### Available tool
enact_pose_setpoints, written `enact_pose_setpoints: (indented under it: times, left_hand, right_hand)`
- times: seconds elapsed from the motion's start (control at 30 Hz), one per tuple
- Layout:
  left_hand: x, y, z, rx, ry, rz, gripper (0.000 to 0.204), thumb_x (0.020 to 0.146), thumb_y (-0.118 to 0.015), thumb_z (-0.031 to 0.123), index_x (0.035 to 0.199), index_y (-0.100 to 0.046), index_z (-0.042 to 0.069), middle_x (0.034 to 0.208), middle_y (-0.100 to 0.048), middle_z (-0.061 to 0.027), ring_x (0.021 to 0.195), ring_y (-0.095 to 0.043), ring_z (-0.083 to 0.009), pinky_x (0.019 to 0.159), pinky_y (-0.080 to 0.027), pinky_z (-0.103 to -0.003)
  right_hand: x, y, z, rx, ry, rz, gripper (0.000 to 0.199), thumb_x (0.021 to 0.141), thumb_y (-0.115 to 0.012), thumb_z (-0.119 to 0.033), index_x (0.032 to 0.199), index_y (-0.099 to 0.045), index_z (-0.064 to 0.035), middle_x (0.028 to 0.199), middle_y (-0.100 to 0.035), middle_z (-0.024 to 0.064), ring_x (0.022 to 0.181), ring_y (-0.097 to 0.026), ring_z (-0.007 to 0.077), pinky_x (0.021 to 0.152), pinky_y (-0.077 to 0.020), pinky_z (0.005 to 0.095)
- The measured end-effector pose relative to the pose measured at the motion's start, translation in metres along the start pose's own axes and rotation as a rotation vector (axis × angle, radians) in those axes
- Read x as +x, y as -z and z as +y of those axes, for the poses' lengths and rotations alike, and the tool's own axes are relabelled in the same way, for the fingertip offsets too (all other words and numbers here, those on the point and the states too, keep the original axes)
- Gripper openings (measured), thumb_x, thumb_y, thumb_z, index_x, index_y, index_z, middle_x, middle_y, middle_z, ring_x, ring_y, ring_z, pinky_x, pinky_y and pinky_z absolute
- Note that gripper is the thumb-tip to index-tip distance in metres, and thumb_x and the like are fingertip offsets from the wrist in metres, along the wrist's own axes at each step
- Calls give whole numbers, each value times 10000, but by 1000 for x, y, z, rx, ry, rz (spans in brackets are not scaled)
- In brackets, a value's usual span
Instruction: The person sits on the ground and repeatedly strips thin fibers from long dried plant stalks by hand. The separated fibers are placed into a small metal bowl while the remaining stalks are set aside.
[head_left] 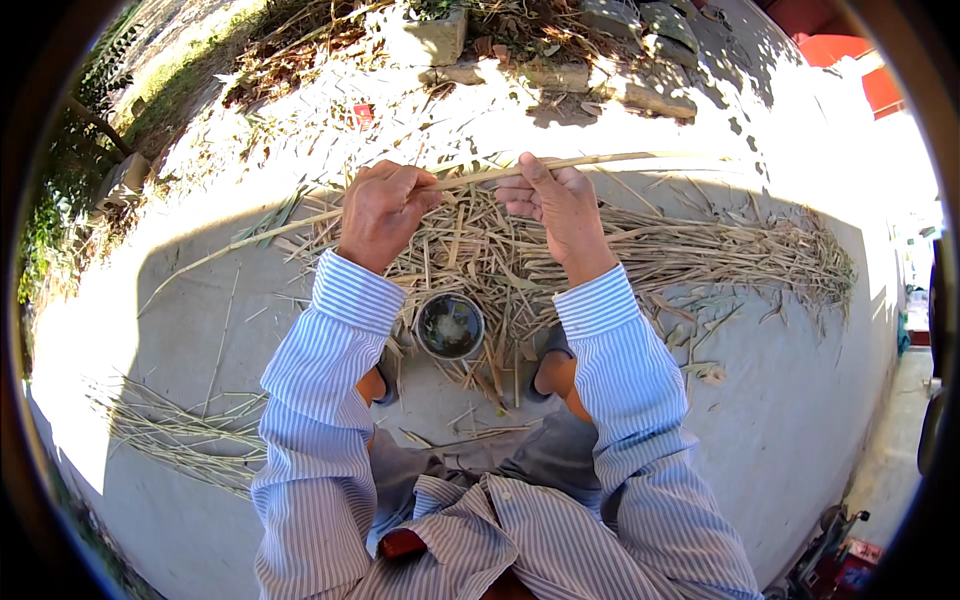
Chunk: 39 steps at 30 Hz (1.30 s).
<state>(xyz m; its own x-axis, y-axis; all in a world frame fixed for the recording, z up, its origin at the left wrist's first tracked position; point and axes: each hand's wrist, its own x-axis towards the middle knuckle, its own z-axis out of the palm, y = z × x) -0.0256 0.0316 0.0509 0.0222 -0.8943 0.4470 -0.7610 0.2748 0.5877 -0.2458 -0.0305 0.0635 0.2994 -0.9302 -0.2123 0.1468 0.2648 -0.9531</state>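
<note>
You are holding a long pale reed stalk (520,172) in both hands above a heap of dry straw (600,255).

Your left hand (383,212) is closing in a fist round the stalk, your right hand (557,203) is pinching it under the thumb, and the other fingertips are tucked out of sight. The stalk is running off left and right, its ends fading in glare. A small dark pot (450,326) is sitting between your feet, its contents unclear.

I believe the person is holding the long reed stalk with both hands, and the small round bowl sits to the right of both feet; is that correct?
Not quite. The head view shows the bowl between the feet, below the left hand. Both it and the right hand do grip the reed stalk.
</note>
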Motion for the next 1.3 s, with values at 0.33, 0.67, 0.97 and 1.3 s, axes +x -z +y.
enact_pose_setpoints:
  times: [0.33,0.67,0.97,1.3]
  left_hand:
    - [-1,19,-26,-199,72,-53,127,755,-728,26,844,-654,-28,738,-660,-114,640,-643,-170,557,-506,-277]
    - [-11,2,-37,-561,469,-164,134,814,-729,96,879,-661,0,787,-686,-68,708,-633,-106,644,-504,-246]
    - [-2,52,-103,-725,606,479,134,845,-709,86,904,-646,-16,843,-699,-87,795,-670,-130,751,-502,-232]
    - [-13,61,-74,-284,400,-122,263,802,-762,234,915,-675,13,836,-685,-81,789,-627,-138,683,-513,-291]
  right_hand:
    - [4,34,-9,-238,2,-130,365,891,-672,-304,1033,-621,28,970,-686,135,864,-671,170,702,-543,244]
    - [8,48,-17,43,135,0,280,915,-641,-253,1049,-640,-7,1000,-684,137,875,-677,192,730,-547,259]
    - [4,64,-22,77,133,-28,283,922,-626,-221,1068,-625,22,1018,-683,165,886,-688,208,750,-562,267]
    - [9,59,-20,59,116,44,324,927,-620,-247,1069,-629,45,1032,-678,169,892,-687,215,727,-566,253]
